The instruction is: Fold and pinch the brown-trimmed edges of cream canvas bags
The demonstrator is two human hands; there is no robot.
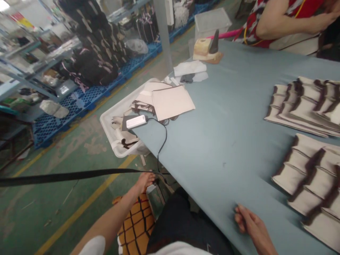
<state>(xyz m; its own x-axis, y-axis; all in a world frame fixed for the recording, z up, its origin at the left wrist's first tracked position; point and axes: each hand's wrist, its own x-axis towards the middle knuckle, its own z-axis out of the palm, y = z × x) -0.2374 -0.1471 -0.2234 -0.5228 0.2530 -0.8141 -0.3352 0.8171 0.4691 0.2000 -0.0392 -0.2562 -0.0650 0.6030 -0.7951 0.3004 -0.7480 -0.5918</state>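
While a black strap (pixel 66 176) is touched by the L hand (pixel 145 180), grip unclear, the R hand (pixel 251 219) is kept apart, empty, at the blue table (pixel 209 159) edge; sewn fabric pcs (pixel 300 102) are laid in rows, more left in a white tray (pixel 111 124).

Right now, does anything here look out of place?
Yes: a white power bank lies on the fabric pieces in the white tray, and its black cable runs across the blue table and hangs over the edge by the left hand. It looks odd among cloth.
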